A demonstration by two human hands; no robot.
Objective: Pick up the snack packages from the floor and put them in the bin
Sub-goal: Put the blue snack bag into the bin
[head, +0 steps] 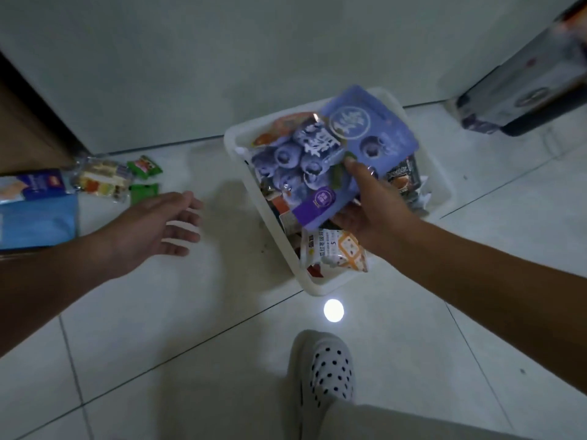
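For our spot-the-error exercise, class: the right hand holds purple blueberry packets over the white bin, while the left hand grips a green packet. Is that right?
No. In the head view the left hand grips nothing: it is open above the floor, apart from the green packets lying there. The right hand does hold purple blueberry packets over the white bin.

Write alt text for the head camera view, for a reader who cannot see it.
The right hand holds purple blueberry packs over a white bin that already contains other snacks. The open left hand hovers near more packages lying on the tiled floor by the wall.
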